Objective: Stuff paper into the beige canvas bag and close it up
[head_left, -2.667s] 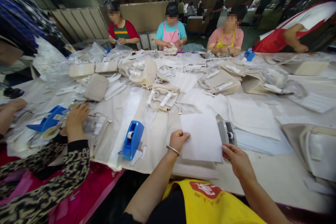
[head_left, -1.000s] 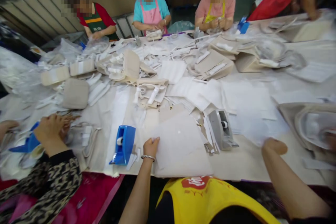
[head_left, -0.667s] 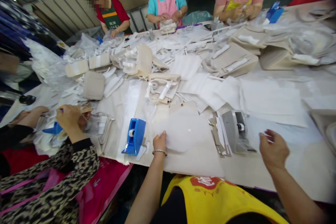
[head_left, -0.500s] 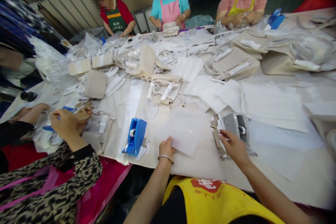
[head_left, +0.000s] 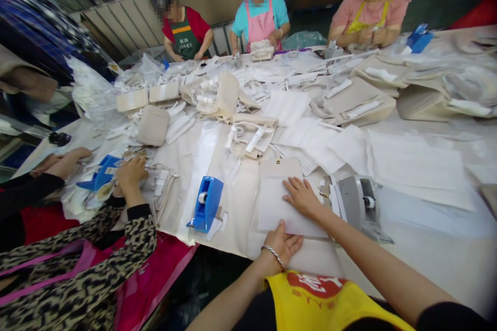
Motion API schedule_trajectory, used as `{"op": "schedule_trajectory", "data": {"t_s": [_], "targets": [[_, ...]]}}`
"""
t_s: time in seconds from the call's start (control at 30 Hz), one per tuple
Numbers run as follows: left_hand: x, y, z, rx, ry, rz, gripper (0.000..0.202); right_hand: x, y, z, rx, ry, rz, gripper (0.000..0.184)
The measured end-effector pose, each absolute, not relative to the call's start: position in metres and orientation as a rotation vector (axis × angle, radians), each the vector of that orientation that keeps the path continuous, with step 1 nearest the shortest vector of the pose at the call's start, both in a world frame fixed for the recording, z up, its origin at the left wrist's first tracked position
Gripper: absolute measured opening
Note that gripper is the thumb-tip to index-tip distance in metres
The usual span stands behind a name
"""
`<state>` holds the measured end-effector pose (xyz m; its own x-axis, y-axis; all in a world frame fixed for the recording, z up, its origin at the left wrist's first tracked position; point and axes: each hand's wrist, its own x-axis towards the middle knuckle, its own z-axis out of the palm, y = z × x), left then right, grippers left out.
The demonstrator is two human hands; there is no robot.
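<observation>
A thin white sheet (head_left: 272, 209) lies over a beige bag piece (head_left: 281, 166) whose gold clasp shows at the far edge. My right hand (head_left: 305, 197) rests flat on the sheet, fingers stretched out. At the sheet's near edge is my left hand (head_left: 283, 244), a bracelet on its wrist. Its thumb points up against the edge and its fingers are extended to the right; whether they reach under the bag piece I cannot tell. Just right of the sheet stands a grey tape dispenser (head_left: 355, 199), with small beige parts and white strips beside it.
A blue tape dispenser (head_left: 209, 201) stands to the left. Beyond are a beige bag (head_left: 254, 134) with wrapped handles and stacked white sheets (head_left: 417, 165). A co-worker's hand (head_left: 132, 173) works at the left, near another blue dispenser (head_left: 103, 171). Several people work across the table.
The sheet has come down onto the bag piece. My right hand has moved left from beside the grey dispenser onto the sheet. My left hand has shifted right and nearer, its pinch now loosened.
</observation>
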<state>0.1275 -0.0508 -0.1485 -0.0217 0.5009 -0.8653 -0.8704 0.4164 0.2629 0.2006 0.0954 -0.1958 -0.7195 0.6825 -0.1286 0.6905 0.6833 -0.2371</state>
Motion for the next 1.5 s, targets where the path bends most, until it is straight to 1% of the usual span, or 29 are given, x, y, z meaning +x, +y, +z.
{"op": "schedule_trajectory", "data": {"t_s": [0.1, 0.17, 0.2, 0.27, 0.33, 0.37, 0.4, 0.43, 0.5, 0.6, 0.73, 0.87, 1.03, 1.17, 1.5], "targets": [[0.124, -0.059, -0.139, -0.353, 1.157, 0.941, 0.051, 0.199, 0.093, -0.203, 1.164, 2.846, -0.397, 0.056], [0.119, -0.062, -0.124, -0.163, 1.184, 0.728, 0.058, 0.199, 0.091, -0.205, 1.158, 2.845, -0.406, 0.056], [0.116, -0.061, -0.116, -0.005, 1.203, 0.639, 0.057, 0.199, 0.091, -0.205, 1.154, 2.846, -0.411, 0.056], [0.107, -0.047, -0.103, 0.417, 1.294, 0.591, 0.045, 0.199, 0.089, -0.206, 1.147, 2.851, -0.417, 0.056], [0.093, -0.018, -0.101, 0.903, 1.458, 0.699, 0.024, 0.198, 0.089, -0.207, 1.151, 2.858, -0.425, 0.053], [0.085, 0.001, -0.106, 1.131, 1.551, 0.758, 0.018, 0.197, 0.088, -0.207, 1.157, 2.863, -0.436, 0.052], [0.076, 0.021, -0.113, 1.317, 1.635, 0.764, 0.02, 0.197, 0.088, -0.207, 1.162, 2.871, -0.453, 0.052], [0.067, 0.041, -0.124, 1.462, 1.69, 0.706, 0.028, 0.197, 0.088, -0.207, 1.161, 2.878, -0.476, 0.052], [0.051, 0.074, -0.147, 1.63, 1.7, 0.448, 0.046, 0.197, 0.09, -0.206, 1.151, 2.876, -0.541, 0.055], [0.035, 0.099, -0.179, 1.659, 1.607, 0.155, 0.06, 0.2, 0.095, -0.204, 1.12, 2.832, -0.684, 0.057], [0.028, 0.094, -0.198, 1.637, 1.618, 0.095, 0.069, 0.202, 0.112, -0.197, 1.085, 2.713, -0.878, 0.049], [0.027, 0.089, -0.2, 1.64, 1.667, 0.083, 0.072, 0.196, 0.132, -0.192, 1.095, 2.647, -0.846, 0.038], [0.028, 0.099, -0.195, 1.729, 1.652, -0.122, 0.076, 0.186, 0.146, -0.195, 1.143, 2.547, -0.752, 0.033], [0.028, 0.105, -0.192, 1.729, 1.653, -0.2, 0.077, 0.188, 0.15, -0.198, 1.103, 2.52, -0.748, 0.033], [0.025, 0.112, -0.192, 1.64, 1.649, -0.228, 0.085, 0.196, 0.156, -0.195, 1.09, 2.496, -0.869, 0.036]]}}
